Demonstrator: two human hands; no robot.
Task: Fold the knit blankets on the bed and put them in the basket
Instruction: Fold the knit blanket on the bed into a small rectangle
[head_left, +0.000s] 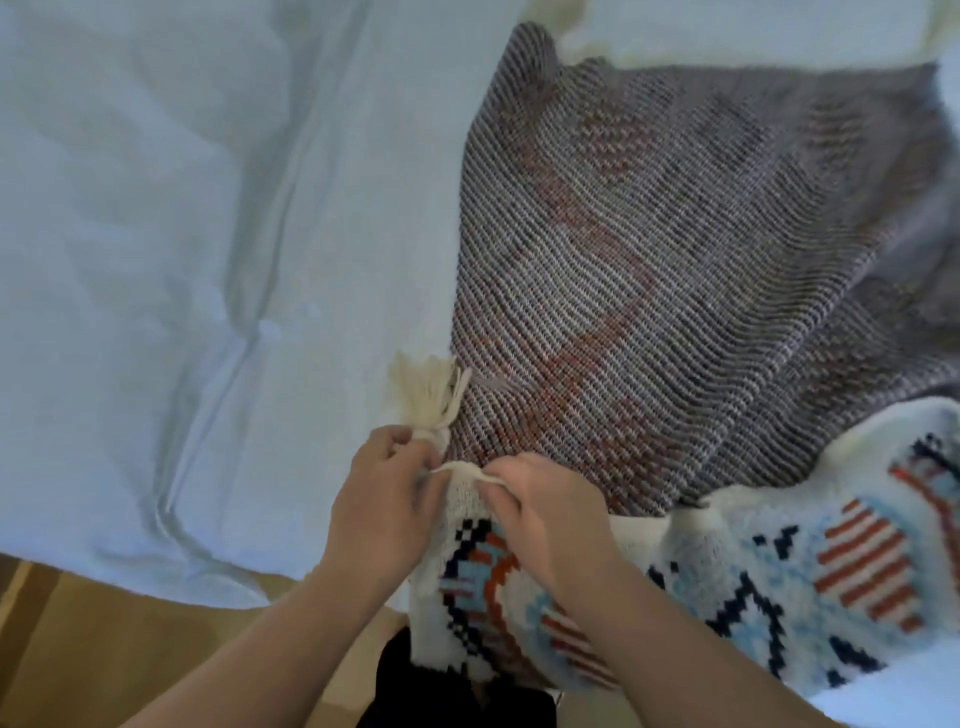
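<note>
Folding barely begun: both hands gather one corner of the knit blanket at the near edge of the bed.

The left hand (382, 499) has its fingers curled round the base of a cream yarn tassel (426, 387) at the blanket's corner, while the right hand (540, 512), just beside it, pinches the cream knitted edge between them. The large knit blanket (649, 249), patterned cream, navy, light blue and rust on its face and grey-and-white striped on its reverse, spreads away from the hands, up and to their right, rumpled and only loosely turned over itself, with no neat fold made as far as I can judge. The pale blue bedsheet (182, 260) lies to the left of the hands. No basket is in view, so finishing the fold and stowing the blanket remain to be done.
</note>
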